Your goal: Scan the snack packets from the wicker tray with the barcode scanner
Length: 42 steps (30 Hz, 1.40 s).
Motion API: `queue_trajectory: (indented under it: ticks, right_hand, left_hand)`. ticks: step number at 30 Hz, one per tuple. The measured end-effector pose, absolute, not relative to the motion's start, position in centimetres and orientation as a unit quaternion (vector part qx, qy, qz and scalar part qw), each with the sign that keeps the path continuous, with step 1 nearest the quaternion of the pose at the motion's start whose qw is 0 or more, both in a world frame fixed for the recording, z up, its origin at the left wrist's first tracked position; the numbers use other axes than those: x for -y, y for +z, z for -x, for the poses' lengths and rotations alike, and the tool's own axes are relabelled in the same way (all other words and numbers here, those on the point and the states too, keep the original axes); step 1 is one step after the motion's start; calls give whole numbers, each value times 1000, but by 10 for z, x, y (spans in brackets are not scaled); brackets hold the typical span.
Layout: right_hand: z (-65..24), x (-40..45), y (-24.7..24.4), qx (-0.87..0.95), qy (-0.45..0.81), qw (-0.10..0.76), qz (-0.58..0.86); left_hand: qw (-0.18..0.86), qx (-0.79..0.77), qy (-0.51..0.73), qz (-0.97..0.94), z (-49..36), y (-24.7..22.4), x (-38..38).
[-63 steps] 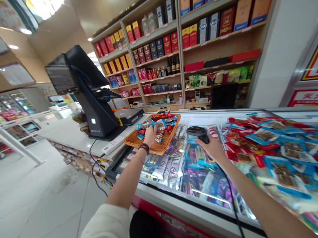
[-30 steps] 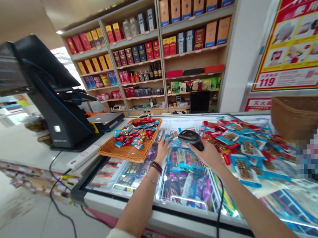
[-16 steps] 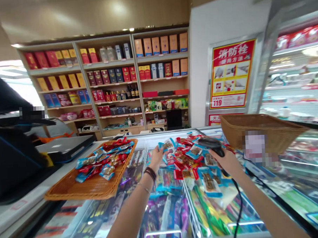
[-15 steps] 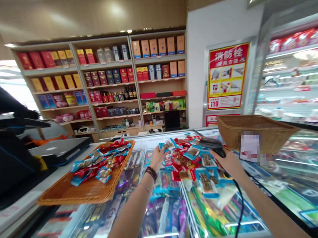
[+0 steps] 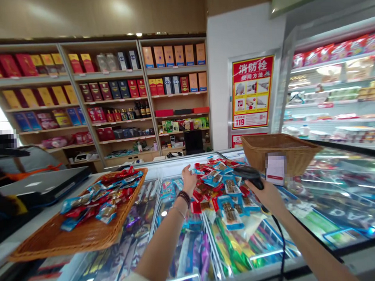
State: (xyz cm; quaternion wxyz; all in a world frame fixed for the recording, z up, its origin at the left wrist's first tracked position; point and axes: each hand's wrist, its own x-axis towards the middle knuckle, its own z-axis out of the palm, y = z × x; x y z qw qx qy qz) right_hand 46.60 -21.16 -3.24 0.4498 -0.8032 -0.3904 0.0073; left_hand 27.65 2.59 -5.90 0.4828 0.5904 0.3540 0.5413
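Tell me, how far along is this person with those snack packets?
Looks done: snack packets heaped in a wicker tray. In hand: the right hand grips a barcode scanner; the left hand looks empty, beside the pile. Left: the pile of packets on the freezer.

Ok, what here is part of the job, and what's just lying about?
Part of the job:
right hand holding scanner
left hand near snack packets
wicker tray of packets

Lying about:
wicker basket
laptop
wall shelves
poster
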Motion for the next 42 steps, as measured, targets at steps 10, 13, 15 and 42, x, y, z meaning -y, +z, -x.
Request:
queue_trajectory:
  ticks: [10,13,15,42]
  right_hand:
    - [-341,121,-33,519,88,485,698]
    - [-295,101,-32,553,115,492,662]
    - [-265,92,-33,567,132,491,648]
    - [-202,93,-58,637,146,421,629]
  left_hand:
    - [121,-513,479,-702,-43,-28,-46]
    - [49,-610,402,-681,18,-24,-39]
    - [33,-677,349,-648,47,-26,-33]
    - [182,-576,457,-653,50,-6,4]
